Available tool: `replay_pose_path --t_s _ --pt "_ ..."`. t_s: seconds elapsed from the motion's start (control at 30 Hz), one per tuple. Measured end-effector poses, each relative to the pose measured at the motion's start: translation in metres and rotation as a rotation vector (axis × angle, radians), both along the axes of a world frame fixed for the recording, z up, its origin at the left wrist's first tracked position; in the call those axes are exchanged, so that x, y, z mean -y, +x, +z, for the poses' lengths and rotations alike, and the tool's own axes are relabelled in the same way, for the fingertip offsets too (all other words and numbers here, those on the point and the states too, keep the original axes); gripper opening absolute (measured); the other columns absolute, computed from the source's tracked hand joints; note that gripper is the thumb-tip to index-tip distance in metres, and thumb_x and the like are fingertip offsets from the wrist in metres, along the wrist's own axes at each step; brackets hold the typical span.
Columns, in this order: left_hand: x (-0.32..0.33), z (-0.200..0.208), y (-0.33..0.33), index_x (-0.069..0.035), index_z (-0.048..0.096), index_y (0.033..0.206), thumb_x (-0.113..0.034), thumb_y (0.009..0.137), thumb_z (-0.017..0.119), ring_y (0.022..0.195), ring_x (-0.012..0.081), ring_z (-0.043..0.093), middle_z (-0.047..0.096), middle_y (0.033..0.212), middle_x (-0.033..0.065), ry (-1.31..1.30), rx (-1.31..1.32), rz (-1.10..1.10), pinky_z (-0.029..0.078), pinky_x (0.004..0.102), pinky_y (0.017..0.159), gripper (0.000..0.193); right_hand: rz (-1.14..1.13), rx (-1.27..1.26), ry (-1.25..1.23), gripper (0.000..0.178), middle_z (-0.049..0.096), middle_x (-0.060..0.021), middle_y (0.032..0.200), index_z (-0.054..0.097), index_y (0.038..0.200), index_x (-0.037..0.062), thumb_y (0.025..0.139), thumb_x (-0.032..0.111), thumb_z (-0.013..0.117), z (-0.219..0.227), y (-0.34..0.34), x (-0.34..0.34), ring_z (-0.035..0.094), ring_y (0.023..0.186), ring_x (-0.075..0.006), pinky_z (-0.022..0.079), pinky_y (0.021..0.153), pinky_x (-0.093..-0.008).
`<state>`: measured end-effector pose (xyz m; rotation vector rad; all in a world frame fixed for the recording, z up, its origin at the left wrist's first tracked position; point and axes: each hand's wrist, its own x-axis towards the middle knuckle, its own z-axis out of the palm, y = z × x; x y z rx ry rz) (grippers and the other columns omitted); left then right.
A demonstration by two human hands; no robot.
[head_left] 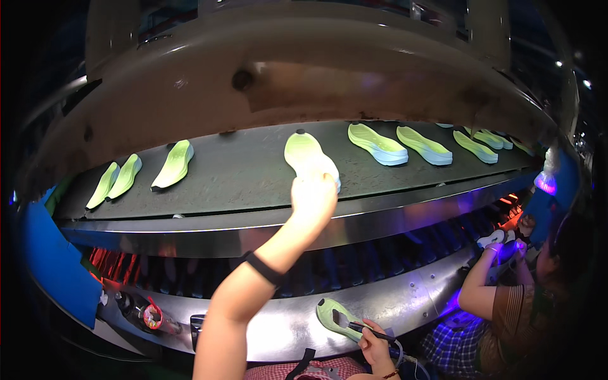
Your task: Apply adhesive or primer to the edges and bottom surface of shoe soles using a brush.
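Observation:
Stretched forward over the dark conveyor belt [237, 171], my left hand [313, 191] is closed on the near end of a yellow-green shoe sole [304, 152] with a black tip. I cannot tell whether this sole rests on the belt or is slightly raised. Close to my body, my right hand [376, 349] grips a brush [354, 326] with a black handle and a thin tube trailing from it. The brush's bristles lie over the inner face of a second green shoe sole [325, 313], which is on the shiny metal ledge [278, 326]. My right hand covers part of that sole.
Several more soles stand on the belt, such as one to the left [173, 166] and one to the right [379, 145]. A metal hood [304, 76] overhangs the belt. Bottles [130, 307] are at the left. A co-worker [513, 310] handles a sole at the right.

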<state>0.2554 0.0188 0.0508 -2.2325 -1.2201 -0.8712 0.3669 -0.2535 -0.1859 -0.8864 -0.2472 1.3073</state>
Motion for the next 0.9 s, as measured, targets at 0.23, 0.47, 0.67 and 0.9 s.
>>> replay_pose_path --t_s 0.23,0.47,0.67,0.9 --pt "0.096 0.010 -0.101 -0.006 0.057 0.074 -0.018 0.077 0.058 0.077 0.0217 0.049 0.053 0.076 0.0090 0.115 0.506 -0.390 0.038 0.0332 0.071 0.013 0.004 0.081 -0.002 0.034 0.058 -0.0153 0.101 0.044 0.114 -0.0007 0.081 0.003 0.056 -0.013 0.006 -0.002 0.055 0.066 -0.0136 0.043 0.056 -0.0227" --pt "0.116 -0.037 -0.122 0.003 0.039 0.117 -0.008 0.075 0.049 0.097 0.0187 0.051 0.048 0.108 0.0116 -0.848 1.749 -0.829 0.041 0.0298 0.086 0.044 -0.024 0.131 -0.006 0.031 0.058 -0.0146 0.100 0.046 0.113 -0.0003 0.083 0.005 0.054 -0.003 0.000 -0.012 0.057 0.078 -0.0172 0.046 0.065 -0.0250" --pt "0.152 -0.122 -0.160 0.007 0.033 0.124 -0.036 0.070 0.066 0.105 0.0319 0.052 0.048 0.117 0.0231 -1.501 1.792 -1.372 0.042 0.0405 0.090 0.077 -0.079 0.160 -0.019 0.030 0.059 -0.0138 0.096 0.046 0.113 -0.0015 0.084 0.007 0.053 0.000 0.009 -0.010 0.058 0.080 -0.0185 0.046 0.066 -0.0274" --pt "0.182 -0.297 -0.154 0.006 0.040 0.121 -0.029 0.072 0.056 0.100 0.0362 0.054 0.052 0.113 0.0233 -2.379 1.878 -1.015 0.041 0.0440 0.091 0.062 -0.030 0.084 0.059 0.024 0.058 -0.0139 0.098 0.050 0.107 -0.0026 0.086 0.010 0.051 -0.008 -0.002 -0.013 0.059 0.082 -0.0211 0.047 0.070 -0.0293"
